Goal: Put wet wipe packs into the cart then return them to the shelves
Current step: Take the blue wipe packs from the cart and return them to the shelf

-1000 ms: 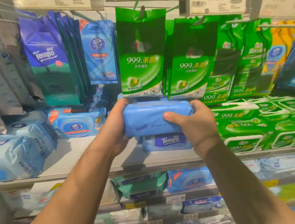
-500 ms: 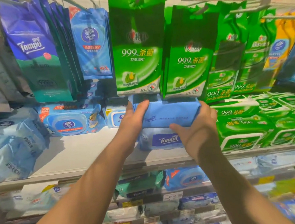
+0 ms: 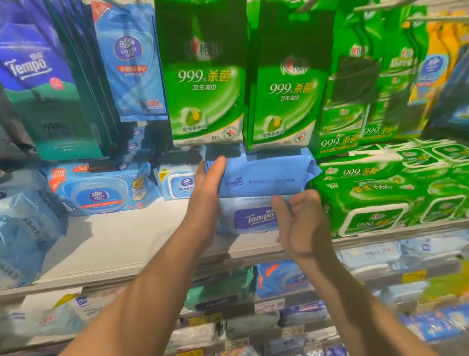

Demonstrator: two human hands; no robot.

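Note:
A blue Tempo wet wipe pack (image 3: 264, 176) lies on top of another Tempo pack (image 3: 252, 218) on the white shelf (image 3: 125, 244). My left hand (image 3: 205, 197) presses flat against the top pack's left end, fingers straight. My right hand (image 3: 302, 223) is below and in front of the pack's right part, off it, fingers loosely curled and holding nothing.
Green 999 packs (image 3: 371, 194) are stacked on the shelf right of the blue packs. Green pouches (image 3: 204, 72) hang just above. Vinda packs (image 3: 98, 189) sit to the left, a pale blue bundle (image 3: 10, 225) farther left. Lower shelves (image 3: 238, 305) hold more wipes.
Both hands carried the blue pack forward onto the Tempo pack on the shelf. My right hand has let go and drawn back; my left hand now pushes its end with straight fingers.

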